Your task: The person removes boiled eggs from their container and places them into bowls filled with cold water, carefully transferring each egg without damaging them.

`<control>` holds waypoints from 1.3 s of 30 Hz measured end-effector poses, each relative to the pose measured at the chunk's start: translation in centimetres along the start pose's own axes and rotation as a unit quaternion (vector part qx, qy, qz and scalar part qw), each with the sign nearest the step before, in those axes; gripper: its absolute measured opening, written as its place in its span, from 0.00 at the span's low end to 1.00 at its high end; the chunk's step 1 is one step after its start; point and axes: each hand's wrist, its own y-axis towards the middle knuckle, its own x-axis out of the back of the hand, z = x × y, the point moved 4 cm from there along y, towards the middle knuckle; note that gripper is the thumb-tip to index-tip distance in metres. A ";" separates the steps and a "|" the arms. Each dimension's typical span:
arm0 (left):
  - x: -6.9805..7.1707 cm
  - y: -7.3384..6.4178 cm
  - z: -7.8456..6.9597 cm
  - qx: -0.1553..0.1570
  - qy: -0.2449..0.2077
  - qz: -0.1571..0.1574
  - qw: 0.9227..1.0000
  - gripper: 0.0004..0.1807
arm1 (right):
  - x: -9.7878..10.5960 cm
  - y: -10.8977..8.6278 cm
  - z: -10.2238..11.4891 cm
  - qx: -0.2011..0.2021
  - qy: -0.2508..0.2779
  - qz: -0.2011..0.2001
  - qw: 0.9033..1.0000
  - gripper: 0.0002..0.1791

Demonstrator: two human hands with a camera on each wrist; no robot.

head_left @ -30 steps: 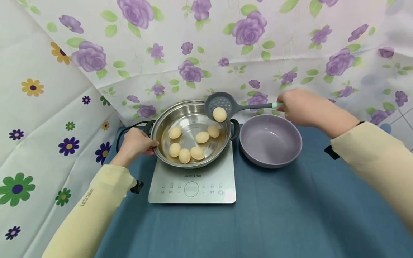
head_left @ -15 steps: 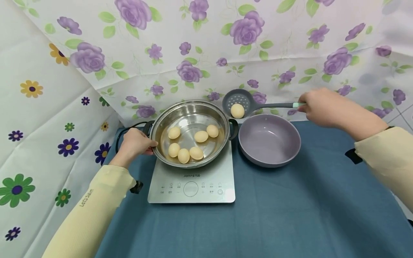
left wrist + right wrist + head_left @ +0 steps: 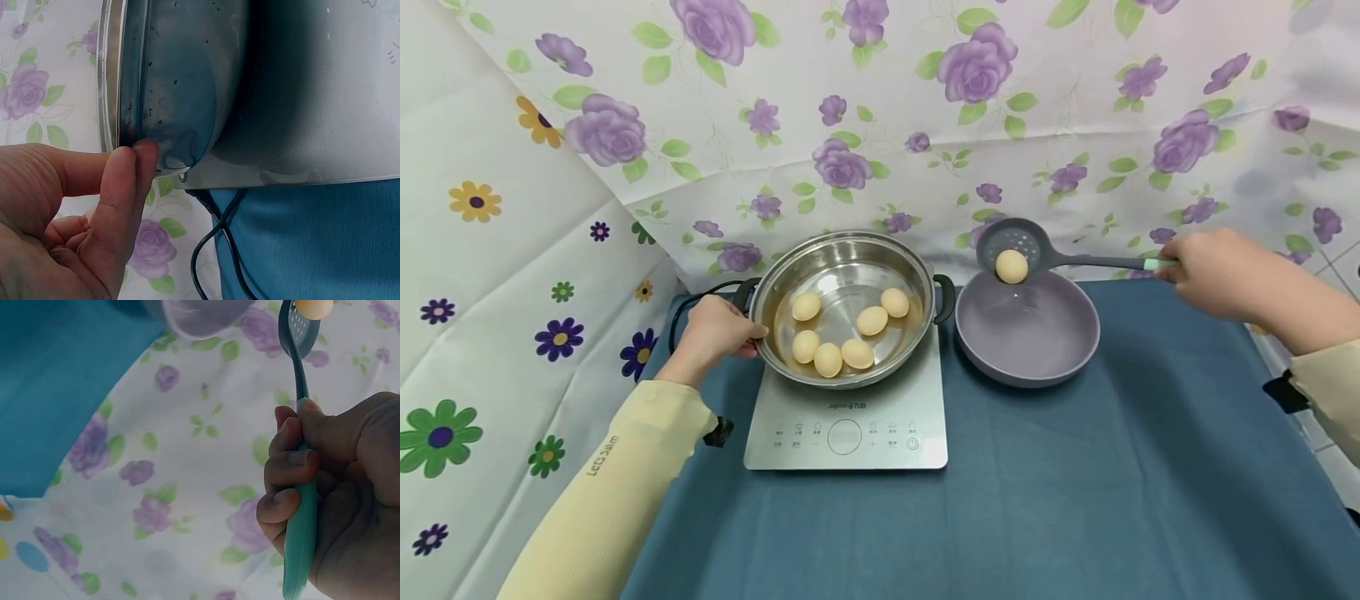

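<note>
At the left side of the stainless steel pot [image 3: 850, 257], my left hand [image 3: 715, 329] pinches the pot with thumb and fingers; the left wrist view shows the fingertips at its outer wall. Several pale eggs [image 3: 828, 360] lie in shallow liquid in the pot. My right hand [image 3: 1221, 273] grips the green handle [image 3: 301, 531] of a grey slotted spoon [image 3: 1019, 237]. One egg [image 3: 1012, 267] sits in the spoon's perforated head. That head is over the back rim of a purple bowl [image 3: 1030, 337], which stands right of the pot.
Under the pot is a white induction cooker [image 3: 844, 454] with its control panel toward me. A black cord [image 3: 232, 240] runs behind the left hand. Blue cloth [image 3: 1037, 500] covers the table; flowered sheeting [image 3: 977, 67] hangs behind and at the left.
My right hand has carried the spoon and its egg rightward, from above the pot's right rim to over the back of the bowl. The left hand has stayed at the pot.
</note>
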 end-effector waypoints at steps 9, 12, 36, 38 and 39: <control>0.1 -0.1 -0.1 -0.002 0.004 0.005 1.000 0.13 | -1.2 -1.0 -1.4 -0.025 0.030 0.020 0.999 0.18; 0.1 -0.1 0.1 -0.005 0.003 0.007 1.000 0.14 | -1.6 -1.0 -1.3 -0.025 0.033 0.024 0.999 0.17; 0.0 -0.2 0.1 -0.004 -0.012 0.007 1.000 0.13 | -5.2 0.1 0.4 0.014 0.019 0.044 0.999 0.12; 0.0 -0.3 0.1 -0.004 -0.014 0.008 1.000 0.13 | -5.4 0.3 0.6 0.021 0.019 0.041 0.999 0.11; 0.0 -0.3 0.1 -0.004 -0.014 0.008 1.000 0.13 | -5.5 0.3 0.6 0.023 0.019 0.040 0.999 0.11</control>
